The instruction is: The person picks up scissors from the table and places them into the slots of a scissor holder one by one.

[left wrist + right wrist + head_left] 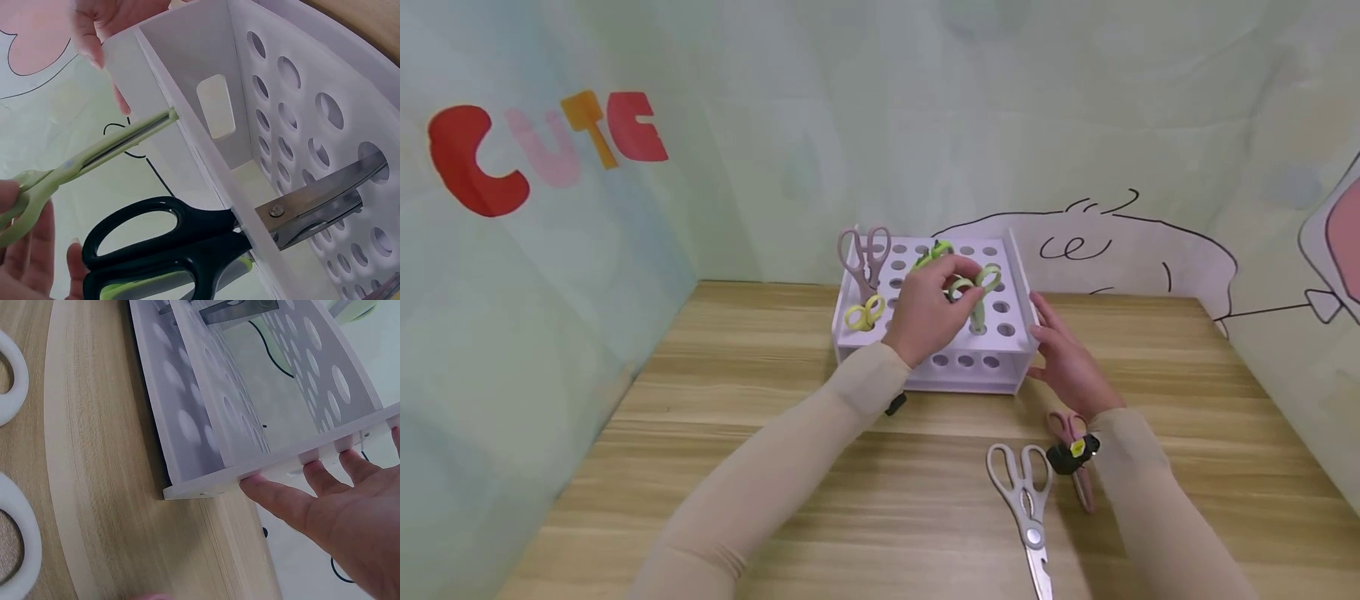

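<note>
My left hand (925, 310) pinches the handles of small light green scissors (103, 155), whose closed blades point down at the front right holes of a white holed rack (958, 382). In the left wrist view, the tip overlaps the edge of the rack's top board. Scissors with dark handles (153, 240) stand in the rack close by, their blades reaching through to the lower board. My right hand (1071, 371) rests on the rack's right side panel, its extended fingertips (253, 482) against it. Mauve scissors (863, 265), yellow-handled scissors (865, 313) and bright green handles (938, 249) also stand in the rack.
Grey kitchen scissors (1028, 508) lie on the wooden table (850, 500) in front of the rack. Pink scissors (1082, 487) lie beside them, partly hidden by my right wrist's camera. A printed cloth wall (760, 167) rises behind the rack.
</note>
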`<state>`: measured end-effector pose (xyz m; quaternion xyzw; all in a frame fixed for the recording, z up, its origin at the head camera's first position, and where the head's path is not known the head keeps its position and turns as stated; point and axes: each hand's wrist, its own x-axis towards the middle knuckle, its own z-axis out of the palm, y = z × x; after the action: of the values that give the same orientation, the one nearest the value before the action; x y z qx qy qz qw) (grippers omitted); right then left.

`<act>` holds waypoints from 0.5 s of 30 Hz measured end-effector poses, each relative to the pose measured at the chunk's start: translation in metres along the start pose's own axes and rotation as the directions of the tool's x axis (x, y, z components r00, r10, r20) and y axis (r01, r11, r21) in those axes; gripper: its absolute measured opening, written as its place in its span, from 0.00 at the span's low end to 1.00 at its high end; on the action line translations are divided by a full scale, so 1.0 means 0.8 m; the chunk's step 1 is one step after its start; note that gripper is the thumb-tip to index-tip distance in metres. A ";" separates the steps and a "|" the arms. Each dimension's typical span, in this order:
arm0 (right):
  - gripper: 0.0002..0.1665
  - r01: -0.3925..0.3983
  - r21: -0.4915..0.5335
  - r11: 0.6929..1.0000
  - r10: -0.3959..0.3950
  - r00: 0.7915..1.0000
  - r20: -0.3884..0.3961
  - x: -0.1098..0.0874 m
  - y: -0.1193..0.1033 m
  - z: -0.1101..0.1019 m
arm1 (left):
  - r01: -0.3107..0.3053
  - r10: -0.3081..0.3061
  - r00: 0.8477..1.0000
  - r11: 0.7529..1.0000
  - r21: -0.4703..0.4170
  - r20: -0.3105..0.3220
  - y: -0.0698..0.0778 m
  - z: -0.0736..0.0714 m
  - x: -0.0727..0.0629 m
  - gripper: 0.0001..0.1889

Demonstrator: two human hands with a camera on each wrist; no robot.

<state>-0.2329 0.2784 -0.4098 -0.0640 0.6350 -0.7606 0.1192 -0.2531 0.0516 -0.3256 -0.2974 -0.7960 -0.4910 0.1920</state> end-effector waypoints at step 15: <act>0.36 0.009 -0.027 1.000 -0.009 1.000 0.001 0.001 0.001 0.000 | -0.003 -0.094 0.958 0.941 0.337 0.271 -0.004 0.007 0.018 0.10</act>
<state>-0.2337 0.2783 -0.4108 -0.0686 0.6448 -0.7525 0.1151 -0.2663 0.0597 -0.3216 -0.3089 -0.8936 -0.3057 0.1122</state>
